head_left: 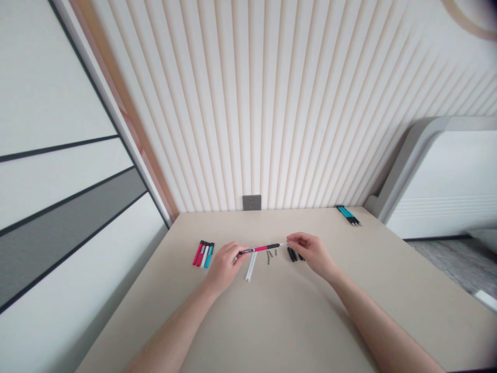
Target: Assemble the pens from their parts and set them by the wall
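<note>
My left hand (225,261) is closed around the rear end of a pink and black pen (266,248), which points right and lies nearly level above the table. Close to the pen's pale tip, the fingers of my right hand (308,251) are pinched together; a small pale piece seems to be at the fingertips, too small to name. Beneath the pen lie thin white tubes (251,267) and several small springs (269,256). Black grip sleeves (293,254) rest on the table, partly hidden by my right hand.
Pink, white and blue pen barrels (204,254) lie in a row on the left of the beige table (248,326). Several blue and black pens (348,215) sit at the back right corner. A ribbed wall (248,103) with a dark socket (252,202) borders the back edge.
</note>
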Action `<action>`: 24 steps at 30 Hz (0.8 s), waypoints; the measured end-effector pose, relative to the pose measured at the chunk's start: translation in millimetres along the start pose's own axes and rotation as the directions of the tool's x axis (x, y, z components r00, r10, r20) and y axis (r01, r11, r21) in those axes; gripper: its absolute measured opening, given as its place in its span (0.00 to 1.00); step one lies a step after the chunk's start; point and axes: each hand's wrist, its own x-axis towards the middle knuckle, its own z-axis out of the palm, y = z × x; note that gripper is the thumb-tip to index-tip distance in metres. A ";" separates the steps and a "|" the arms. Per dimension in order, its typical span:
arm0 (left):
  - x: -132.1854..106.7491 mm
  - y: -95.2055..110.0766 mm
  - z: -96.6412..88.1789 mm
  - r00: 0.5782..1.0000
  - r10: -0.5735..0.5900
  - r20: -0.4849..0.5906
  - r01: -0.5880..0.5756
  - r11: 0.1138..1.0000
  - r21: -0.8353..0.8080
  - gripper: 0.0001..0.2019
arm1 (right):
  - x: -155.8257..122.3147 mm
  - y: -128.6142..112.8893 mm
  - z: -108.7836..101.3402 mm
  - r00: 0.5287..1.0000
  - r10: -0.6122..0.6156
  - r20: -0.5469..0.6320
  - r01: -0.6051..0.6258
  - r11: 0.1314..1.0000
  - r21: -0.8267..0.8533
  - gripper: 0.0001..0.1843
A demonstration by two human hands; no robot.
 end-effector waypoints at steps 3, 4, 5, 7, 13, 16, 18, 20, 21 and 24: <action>0.3 0.6 -0.2 1.000 0.000 0.003 0.000 1.000 0.004 0.06 | -0.6 0.2 2.6 1.000 0.009 0.002 -0.009 1.000 0.017 0.22; 0.4 0.8 -0.3 1.000 0.001 0.005 -0.001 1.000 0.003 0.06 | -0.7 0.4 3.4 1.000 0.011 0.005 -0.011 1.000 0.022 0.23; 0.5 0.9 -0.3 1.000 0.001 0.007 -0.001 1.000 0.002 0.06 | -0.8 0.6 4.2 1.000 0.012 0.009 -0.012 1.000 0.027 0.23; 0.5 0.9 -0.2 1.000 -0.001 0.006 0.001 1.000 -0.001 0.06 | -1.0 1.0 5.5 1.000 0.013 0.011 -0.013 0.999 0.038 0.23; 0.2 0.4 -0.8 1.000 0.007 0.012 -0.007 1.000 -0.019 0.06 | -2.5 -1.0 8.7 1.000 0.017 0.022 -0.019 0.997 0.076 0.23; 0.5 0.7 -1.7 1.000 0.007 0.000 -0.007 1.000 -0.024 0.06 | -3.7 -3.4 10.5 0.999 0.023 0.030 -0.026 0.994 0.104 0.24; 0.8 0.8 -1.9 1.000 -0.004 -0.009 0.003 1.000 -0.028 0.06 | -4.5 -5.0 11.8 0.999 0.019 0.036 -0.024 0.991 0.132 0.23; 0.8 0.9 -1.6 1.000 -0.013 -0.011 0.013 0.999 -0.033 0.06 | -5.4 -5.9 13.4 0.999 0.010 0.040 -0.017 0.986 0.164 0.22; 0.7 0.9 -1.4 1.000 -0.016 -0.011 0.015 0.999 -0.034 0.06 | -5.8 -6.1 14.3 0.999 0.007 0.038 -0.013 0.985 0.173 0.22; 0.4 0.8 -1.0 1.000 0.002 -0.012 -0.002 0.999 -0.037 0.06 | -6.9 -5.6 16.3 1.000 -0.005 0.029 0.001 0.990 0.144 0.22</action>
